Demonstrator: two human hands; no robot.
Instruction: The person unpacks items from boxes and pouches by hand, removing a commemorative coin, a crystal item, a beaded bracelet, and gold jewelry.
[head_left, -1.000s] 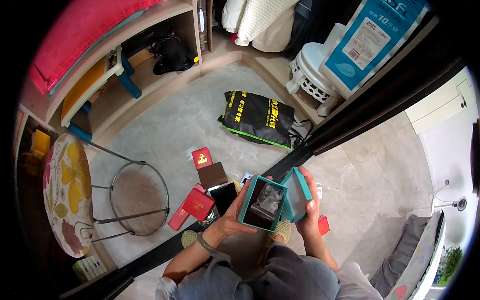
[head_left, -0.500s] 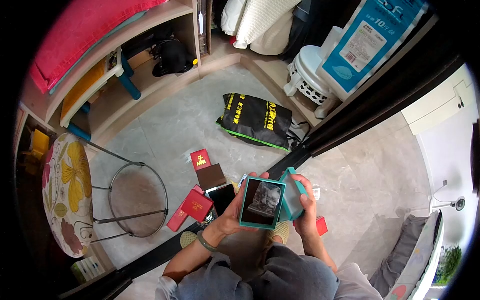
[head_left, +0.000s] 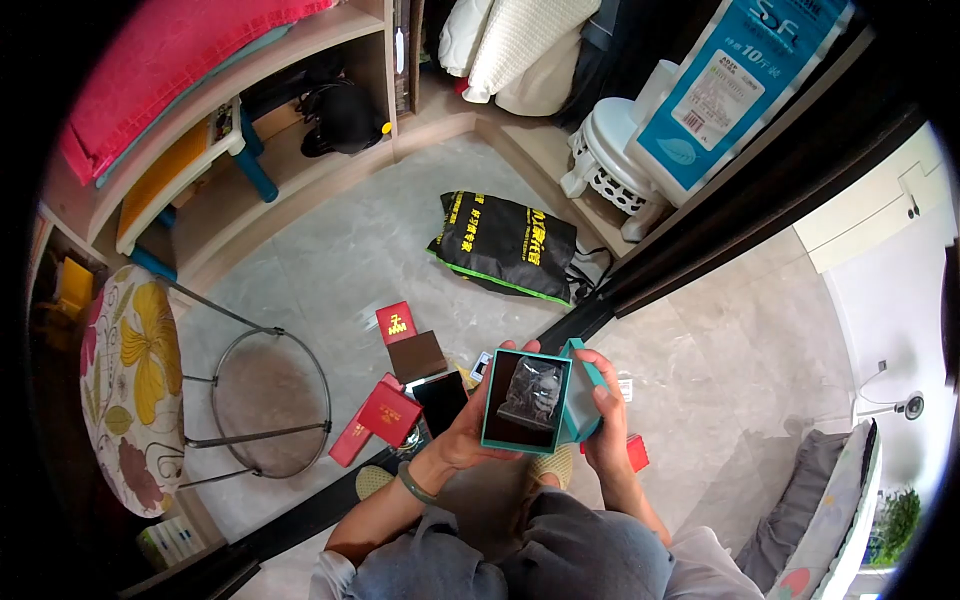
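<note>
My left hand [head_left: 464, 432] is closed around an open teal gift box [head_left: 524, 447] with a dark brown inside. In the box lies a crumpled clear plastic bag [head_left: 533, 392]; what the bag holds is hard to make out. Close against the box's right side, my right hand [head_left: 604, 410] grips the teal lid [head_left: 577, 405], which is tilted on edge. Below and left of the box, on the floor, are a red box [head_left: 391, 411], a brown box [head_left: 417, 355], a red card box [head_left: 396, 322] and a black flat object [head_left: 440, 402].
A black drawstring bag [head_left: 507, 246] lies on the floor ahead. At left stands a stool with a flowered seat [head_left: 150, 390]. A white plastic stool [head_left: 610, 140] and a blue package [head_left: 735, 110] are at upper right. A dark door track [head_left: 585, 322] crosses the floor.
The lid in my right hand has turned more edge-on beside the box. My left hand keeps the box nearly in place. The whole view has shifted slightly.
</note>
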